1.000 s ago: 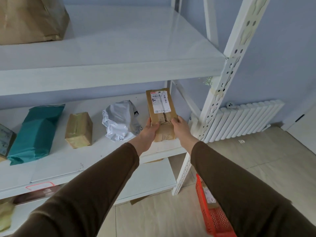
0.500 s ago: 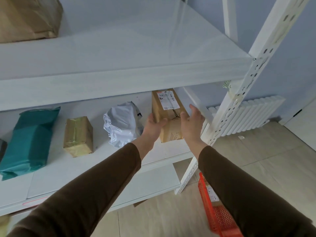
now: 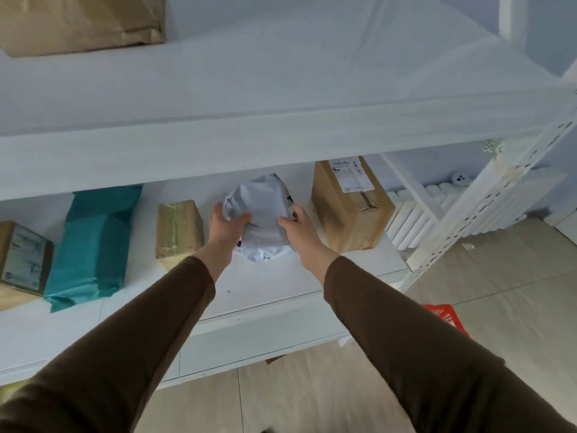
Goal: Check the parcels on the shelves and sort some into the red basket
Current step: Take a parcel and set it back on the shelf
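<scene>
A crumpled white plastic parcel (image 3: 262, 210) lies on the middle shelf (image 3: 281, 282). My left hand (image 3: 226, 228) grips its left side and my right hand (image 3: 299, 228) touches its right side. The brown cardboard box with a white label (image 3: 351, 204) stands on the same shelf, to the right of my hands, with no hand on it. A corner of the red basket (image 3: 445, 317) shows on the floor at the lower right, behind my right sleeve.
A taped tan parcel (image 3: 178, 229), a teal bag (image 3: 93, 245) and a small box (image 3: 23, 260) lie further left on the middle shelf. A brown paper parcel (image 3: 81, 21) sits on the upper shelf. A white upright post (image 3: 487, 198) and a radiator (image 3: 437, 214) stand at the right.
Both hands let go of the brown box, which now stands on the shelf, and moved left onto the white plastic parcel. The view shifted closer to the shelf.
</scene>
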{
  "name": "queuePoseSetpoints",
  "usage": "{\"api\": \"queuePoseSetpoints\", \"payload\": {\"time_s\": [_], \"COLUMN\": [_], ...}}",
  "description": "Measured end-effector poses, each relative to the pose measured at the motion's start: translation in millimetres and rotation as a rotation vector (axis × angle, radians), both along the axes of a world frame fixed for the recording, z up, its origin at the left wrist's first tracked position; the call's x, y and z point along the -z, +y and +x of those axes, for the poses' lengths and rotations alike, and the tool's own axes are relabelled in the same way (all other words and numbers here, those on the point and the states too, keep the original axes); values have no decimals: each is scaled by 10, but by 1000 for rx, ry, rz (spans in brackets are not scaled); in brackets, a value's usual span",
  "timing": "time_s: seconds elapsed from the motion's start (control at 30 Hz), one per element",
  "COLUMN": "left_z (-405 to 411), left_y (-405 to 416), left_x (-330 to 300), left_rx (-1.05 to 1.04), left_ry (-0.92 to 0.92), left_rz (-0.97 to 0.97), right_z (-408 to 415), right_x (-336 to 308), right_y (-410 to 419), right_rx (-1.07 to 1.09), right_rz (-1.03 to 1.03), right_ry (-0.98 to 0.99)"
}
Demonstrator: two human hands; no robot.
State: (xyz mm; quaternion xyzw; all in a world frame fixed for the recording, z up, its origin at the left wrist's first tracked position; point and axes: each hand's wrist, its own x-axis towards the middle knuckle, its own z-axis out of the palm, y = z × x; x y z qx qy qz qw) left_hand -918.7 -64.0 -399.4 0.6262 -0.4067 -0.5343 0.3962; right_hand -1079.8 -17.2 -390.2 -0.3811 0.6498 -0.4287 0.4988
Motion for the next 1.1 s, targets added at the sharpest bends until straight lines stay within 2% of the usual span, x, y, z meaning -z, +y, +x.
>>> {"api": "queuePoseSetpoints", "payload": {"time_s": [0.1, 0.2, 0.33, 0.57, 0.83, 1.0, 1.1], "left_z": [37, 82, 223, 288, 38, -77, -103], "left_y": [-6, 162, 624, 1946, 3355, 3775, 3844], "left_x": [112, 79, -92, -296, -396, -607, -769], "left_rx": [72, 161, 206, 283, 350, 403, 425], "left_ry": [212, 250, 322, 405, 324, 166, 25], "left_rz": [153, 101, 39, -78, -146, -208, -237], "right_z": [63, 133, 126, -31, -418, -671, -799], "right_x": [205, 140, 6, -157, -309, -303, -393], "right_y": [-132, 22, 494, 1878, 3280, 3546, 3581], "right_rx": [16, 12, 15, 1, -91, -8, 13], "right_rz": [85, 102, 19, -125, -127, -44, 107], "right_ry": [-107, -137, -126, -165, -212, -224, -300]}}
